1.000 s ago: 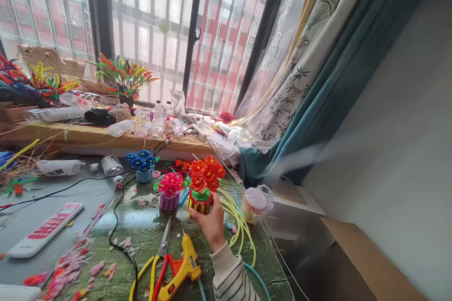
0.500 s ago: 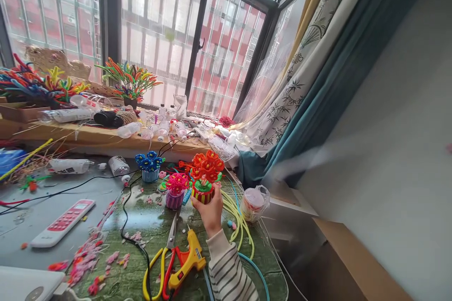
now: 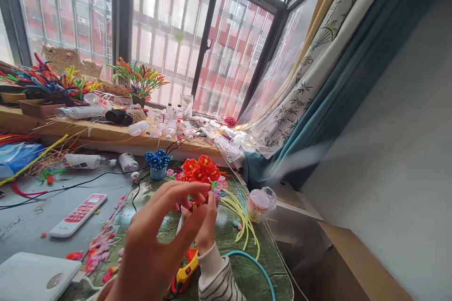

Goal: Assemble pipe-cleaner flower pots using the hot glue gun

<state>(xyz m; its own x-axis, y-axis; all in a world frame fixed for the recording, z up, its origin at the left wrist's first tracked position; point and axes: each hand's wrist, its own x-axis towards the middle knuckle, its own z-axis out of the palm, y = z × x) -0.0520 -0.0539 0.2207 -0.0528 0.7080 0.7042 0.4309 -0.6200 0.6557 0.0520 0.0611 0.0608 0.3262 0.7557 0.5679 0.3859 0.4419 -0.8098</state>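
Note:
A small striped pot of orange-red pipe-cleaner flowers (image 3: 201, 169) is held up over the green table mat. My right hand (image 3: 206, 228), in a striped sleeve, grips it from the right side. My left hand (image 3: 151, 244) is large in the foreground, its thumb and fingers curved round the pot's near side and hiding most of it. Pink flowers (image 3: 221, 183) in a purple pot show just behind on the right. Farther back on the left stands a light-blue pot of blue flowers (image 3: 157, 162). The yellow glue gun (image 3: 187, 270) lies below my hands, partly covered.
A white remote (image 3: 78, 215) and pink fuzzy scraps (image 3: 100, 249) lie to the left. Yellow-green pipe cleaners (image 3: 243, 218) and a lidded tub (image 3: 259, 204) are at the right. Bottles (image 3: 83, 161) and a black cable (image 3: 88, 178) lie towards the cluttered sill.
My left hand has come in from below to the flower pot. My right hand has brought the pot slightly left and nearer. The view has shifted a little to the left.

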